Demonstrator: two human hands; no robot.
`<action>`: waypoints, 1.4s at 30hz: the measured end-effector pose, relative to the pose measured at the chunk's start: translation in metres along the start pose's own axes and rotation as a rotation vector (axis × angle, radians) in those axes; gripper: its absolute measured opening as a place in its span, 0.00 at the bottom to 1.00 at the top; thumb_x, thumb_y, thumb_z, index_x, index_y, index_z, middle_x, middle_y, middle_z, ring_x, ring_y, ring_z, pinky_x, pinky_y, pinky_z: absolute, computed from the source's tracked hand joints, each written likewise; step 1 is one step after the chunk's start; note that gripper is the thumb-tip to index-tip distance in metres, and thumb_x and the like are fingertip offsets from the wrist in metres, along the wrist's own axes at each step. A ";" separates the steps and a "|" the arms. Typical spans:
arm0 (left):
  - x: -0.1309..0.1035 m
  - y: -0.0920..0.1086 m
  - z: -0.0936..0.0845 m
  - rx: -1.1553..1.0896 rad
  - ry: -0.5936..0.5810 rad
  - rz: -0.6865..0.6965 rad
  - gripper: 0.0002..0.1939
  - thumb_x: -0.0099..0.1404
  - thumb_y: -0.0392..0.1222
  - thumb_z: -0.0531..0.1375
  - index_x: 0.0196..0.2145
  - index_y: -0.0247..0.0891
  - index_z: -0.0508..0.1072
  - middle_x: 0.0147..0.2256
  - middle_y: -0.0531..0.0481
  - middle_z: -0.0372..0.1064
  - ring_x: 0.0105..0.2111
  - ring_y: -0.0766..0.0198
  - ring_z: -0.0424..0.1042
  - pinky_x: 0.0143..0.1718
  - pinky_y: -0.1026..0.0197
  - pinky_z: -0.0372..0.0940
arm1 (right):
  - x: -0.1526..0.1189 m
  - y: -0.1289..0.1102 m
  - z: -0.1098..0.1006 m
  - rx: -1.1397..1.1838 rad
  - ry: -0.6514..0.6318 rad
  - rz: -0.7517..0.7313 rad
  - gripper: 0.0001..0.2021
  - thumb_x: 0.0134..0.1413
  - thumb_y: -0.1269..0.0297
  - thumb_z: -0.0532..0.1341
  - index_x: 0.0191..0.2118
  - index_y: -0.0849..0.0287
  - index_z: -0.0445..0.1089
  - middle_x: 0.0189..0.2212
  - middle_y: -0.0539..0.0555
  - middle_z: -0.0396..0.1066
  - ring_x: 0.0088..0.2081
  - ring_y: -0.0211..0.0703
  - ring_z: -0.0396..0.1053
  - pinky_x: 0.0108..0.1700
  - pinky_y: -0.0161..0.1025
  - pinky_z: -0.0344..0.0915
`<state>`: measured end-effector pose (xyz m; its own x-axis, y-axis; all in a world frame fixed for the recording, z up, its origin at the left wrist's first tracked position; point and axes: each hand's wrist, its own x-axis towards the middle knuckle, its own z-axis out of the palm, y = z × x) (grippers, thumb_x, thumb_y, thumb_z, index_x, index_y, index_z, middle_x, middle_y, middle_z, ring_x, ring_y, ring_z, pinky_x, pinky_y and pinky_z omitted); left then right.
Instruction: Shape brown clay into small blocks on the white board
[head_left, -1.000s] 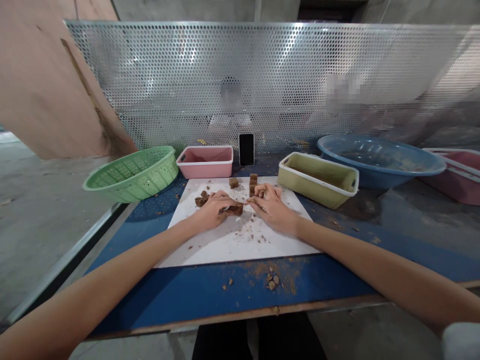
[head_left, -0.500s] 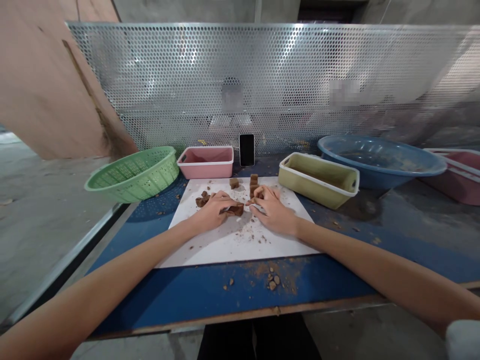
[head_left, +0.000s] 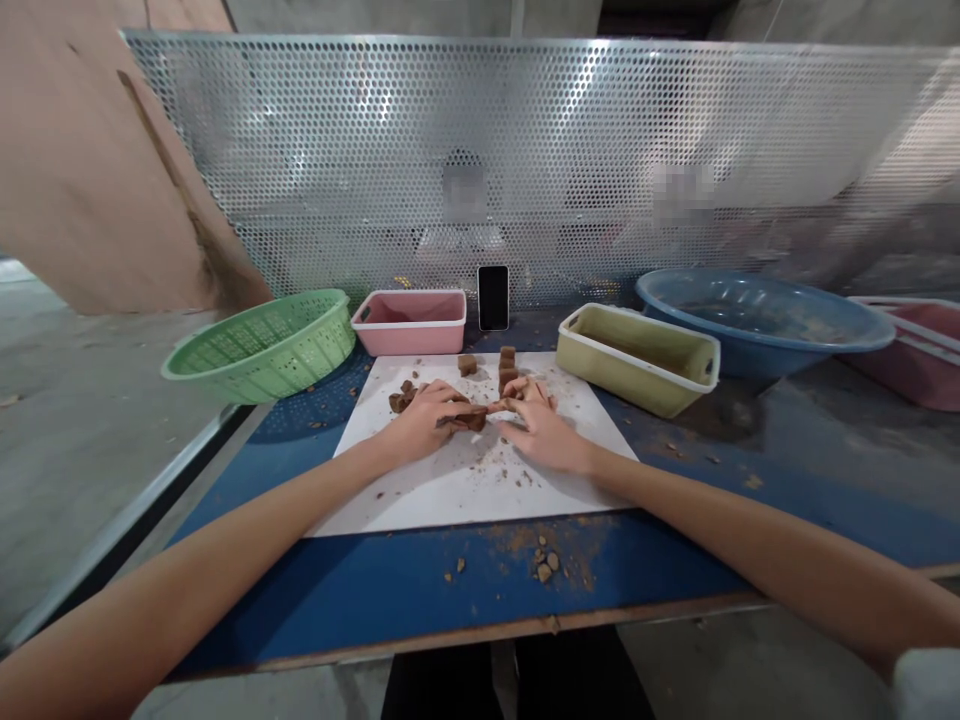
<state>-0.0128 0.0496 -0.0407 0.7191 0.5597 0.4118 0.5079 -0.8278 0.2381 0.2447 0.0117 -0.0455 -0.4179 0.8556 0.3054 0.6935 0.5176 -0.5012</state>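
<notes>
- A perforated metal screen is spanning the upper frame.
- A blue table is filling the lower middle, a white sheet lying on it at centre.
- A blue basin is resting at centre right, just beside an olive bin; a green basket is sitting at centre left, near a pink bin.
- The left hand is closing its fingers over a brown lump at the frame's centre, above the sheet.
- The right hand, just right of centre, is bending its fingers beside the lump's right end; they seem to be touching it, but I cannot tell whether they are gripping anything.
- A phone is standing upright at upper centre.
- Brown blocks are lining up beyond the right hand; broken pieces are lying beyond the left.
- Small stones are lying at lower centre.
</notes>
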 end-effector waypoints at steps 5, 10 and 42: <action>0.001 -0.001 0.001 -0.004 0.003 0.004 0.22 0.69 0.31 0.57 0.56 0.46 0.80 0.45 0.45 0.79 0.47 0.53 0.70 0.53 0.48 0.66 | 0.000 -0.005 0.001 -0.007 -0.027 0.021 0.10 0.64 0.60 0.62 0.48 0.55 0.77 0.55 0.61 0.60 0.61 0.63 0.58 0.62 0.68 0.58; 0.000 -0.003 0.002 0.008 -0.005 -0.005 0.22 0.69 0.30 0.58 0.56 0.43 0.80 0.45 0.44 0.79 0.47 0.52 0.69 0.52 0.47 0.65 | -0.001 -0.007 0.000 -0.010 0.014 0.029 0.14 0.65 0.60 0.62 0.53 0.54 0.75 0.55 0.62 0.60 0.60 0.63 0.59 0.62 0.68 0.58; -0.004 0.017 -0.011 -0.070 0.149 -0.136 0.21 0.68 0.34 0.58 0.58 0.41 0.72 0.51 0.44 0.77 0.54 0.49 0.67 0.59 0.45 0.63 | -0.004 -0.007 -0.002 0.020 0.122 0.007 0.10 0.66 0.61 0.59 0.50 0.54 0.71 0.54 0.61 0.61 0.60 0.61 0.60 0.64 0.65 0.58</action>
<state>-0.0126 0.0332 -0.0284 0.5659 0.6588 0.4957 0.5572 -0.7488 0.3589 0.2431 0.0048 -0.0416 -0.3374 0.8532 0.3977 0.6839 0.5125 -0.5192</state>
